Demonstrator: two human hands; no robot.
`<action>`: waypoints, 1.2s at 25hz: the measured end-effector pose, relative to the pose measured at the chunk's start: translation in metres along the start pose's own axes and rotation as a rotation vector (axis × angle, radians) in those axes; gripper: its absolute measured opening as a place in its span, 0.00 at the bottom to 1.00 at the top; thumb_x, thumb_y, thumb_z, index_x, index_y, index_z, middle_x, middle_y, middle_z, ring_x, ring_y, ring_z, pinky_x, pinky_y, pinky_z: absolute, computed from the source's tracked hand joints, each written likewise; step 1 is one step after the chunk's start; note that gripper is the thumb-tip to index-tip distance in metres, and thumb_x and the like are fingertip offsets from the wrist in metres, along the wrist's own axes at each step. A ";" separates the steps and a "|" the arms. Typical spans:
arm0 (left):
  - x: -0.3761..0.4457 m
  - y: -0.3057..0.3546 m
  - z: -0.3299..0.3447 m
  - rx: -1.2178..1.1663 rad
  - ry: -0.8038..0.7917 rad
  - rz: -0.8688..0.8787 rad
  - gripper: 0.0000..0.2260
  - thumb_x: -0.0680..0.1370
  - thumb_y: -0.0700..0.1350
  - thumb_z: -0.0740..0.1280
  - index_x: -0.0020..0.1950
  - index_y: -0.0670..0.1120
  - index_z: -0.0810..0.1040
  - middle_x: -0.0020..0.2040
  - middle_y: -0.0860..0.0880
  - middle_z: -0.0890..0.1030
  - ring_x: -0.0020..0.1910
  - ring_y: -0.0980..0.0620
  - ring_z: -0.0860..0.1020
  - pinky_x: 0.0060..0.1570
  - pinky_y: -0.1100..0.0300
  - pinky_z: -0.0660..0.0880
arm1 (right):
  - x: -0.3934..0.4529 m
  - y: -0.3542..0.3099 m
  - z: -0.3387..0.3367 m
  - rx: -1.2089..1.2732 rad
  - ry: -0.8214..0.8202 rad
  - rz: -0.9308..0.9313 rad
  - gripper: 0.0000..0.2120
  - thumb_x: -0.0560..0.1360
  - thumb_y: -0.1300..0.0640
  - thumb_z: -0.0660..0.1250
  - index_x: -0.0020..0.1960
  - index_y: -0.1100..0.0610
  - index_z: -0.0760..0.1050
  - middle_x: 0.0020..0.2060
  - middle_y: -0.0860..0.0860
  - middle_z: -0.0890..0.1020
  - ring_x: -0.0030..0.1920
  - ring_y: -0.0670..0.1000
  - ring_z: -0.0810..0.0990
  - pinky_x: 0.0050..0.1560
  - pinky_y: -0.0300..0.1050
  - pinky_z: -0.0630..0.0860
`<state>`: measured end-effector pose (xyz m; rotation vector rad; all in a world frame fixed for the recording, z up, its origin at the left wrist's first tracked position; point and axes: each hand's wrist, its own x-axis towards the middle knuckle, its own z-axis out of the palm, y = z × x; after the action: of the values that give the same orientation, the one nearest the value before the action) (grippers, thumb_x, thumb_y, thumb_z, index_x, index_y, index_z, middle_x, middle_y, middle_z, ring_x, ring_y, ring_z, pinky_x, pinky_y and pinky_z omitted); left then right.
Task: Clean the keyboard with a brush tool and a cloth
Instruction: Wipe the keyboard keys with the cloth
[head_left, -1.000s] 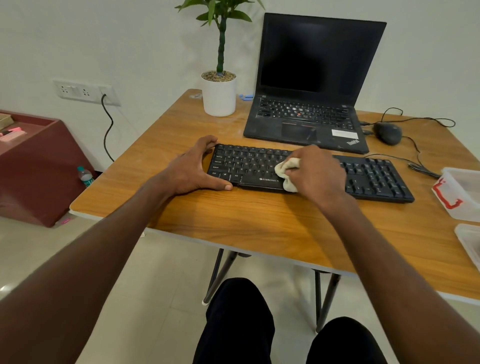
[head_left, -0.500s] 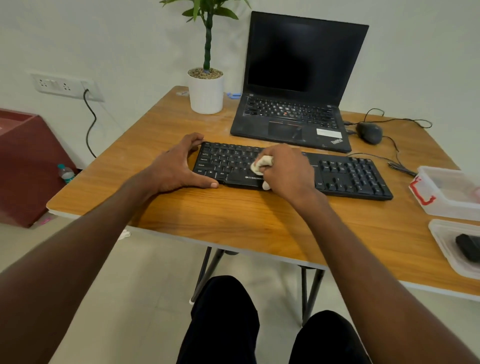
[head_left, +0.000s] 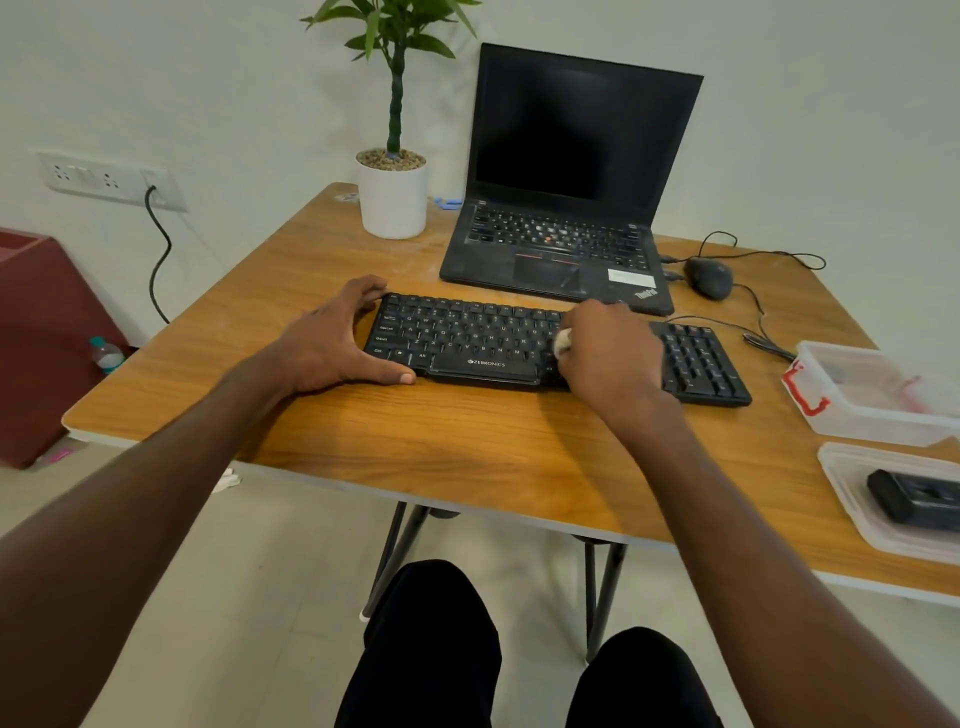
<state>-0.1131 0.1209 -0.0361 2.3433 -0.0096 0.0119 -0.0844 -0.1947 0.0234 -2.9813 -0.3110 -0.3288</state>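
Laptop (head_left: 566, 208), potted plant (head_left: 393, 192) and mouse (head_left: 709, 278) share the table (head_left: 467, 441).

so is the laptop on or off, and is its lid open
The laptop lid is open and upright behind the keyboard. Its screen is black with nothing displayed; powered off or merely asleep, cannot tell.
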 end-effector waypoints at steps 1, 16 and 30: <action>0.000 0.000 0.000 -0.004 0.001 -0.001 0.63 0.52 0.76 0.81 0.81 0.61 0.56 0.81 0.54 0.67 0.79 0.51 0.66 0.79 0.43 0.63 | -0.001 -0.008 0.004 0.098 -0.009 -0.063 0.09 0.77 0.58 0.74 0.57 0.53 0.83 0.49 0.52 0.84 0.46 0.52 0.80 0.42 0.48 0.75; 0.000 0.002 0.001 -0.060 -0.019 0.003 0.63 0.52 0.74 0.82 0.81 0.61 0.56 0.81 0.55 0.67 0.79 0.52 0.65 0.80 0.44 0.63 | -0.007 0.048 -0.007 0.093 0.018 0.230 0.13 0.76 0.61 0.74 0.61 0.57 0.82 0.54 0.59 0.83 0.53 0.62 0.83 0.45 0.54 0.81; 0.000 -0.001 0.002 0.031 0.016 0.021 0.63 0.52 0.77 0.80 0.81 0.61 0.55 0.81 0.55 0.68 0.77 0.52 0.68 0.79 0.42 0.64 | -0.018 -0.082 0.006 0.202 -0.052 -0.161 0.14 0.77 0.61 0.72 0.62 0.54 0.79 0.59 0.53 0.80 0.53 0.55 0.81 0.49 0.49 0.79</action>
<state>-0.1132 0.1205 -0.0380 2.3738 -0.0265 0.0412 -0.1183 -0.1176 0.0215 -2.7756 -0.5565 -0.2204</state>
